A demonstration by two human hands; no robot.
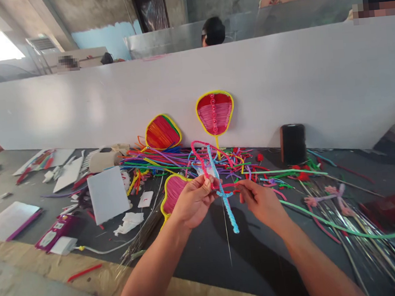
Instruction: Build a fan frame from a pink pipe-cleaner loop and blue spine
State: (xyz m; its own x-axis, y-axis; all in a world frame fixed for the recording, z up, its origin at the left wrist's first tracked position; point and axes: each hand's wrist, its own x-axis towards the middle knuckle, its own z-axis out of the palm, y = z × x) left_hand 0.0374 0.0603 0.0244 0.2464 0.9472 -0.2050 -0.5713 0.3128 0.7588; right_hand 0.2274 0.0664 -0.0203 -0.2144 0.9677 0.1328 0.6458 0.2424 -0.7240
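Observation:
My left hand (193, 201) pinches a pink pipe cleaner (200, 159) that is bent into a large open loop above the fingers. Through this loop runs a light-blue twisted pipe-cleaner stem (230, 216), with a short blue crosspiece near its middle. A thin wire hangs down beside the stem. My right hand (261, 202) is closed on the pink-red strand to the right of the stem, fingertips together. Behind my left wrist lies a pink fan shape with a yellow rim (176, 193), partly hidden by the arm.
A pink-red fan (222, 116) and an orange-red fan (163, 132) lean on the white partition (110, 100). Loose coloured pipe cleaners (157, 158) cover the table's back. A black phone (293, 143) stands right; metal wires (357, 231) lie nearer. White boxes (108, 195) are left.

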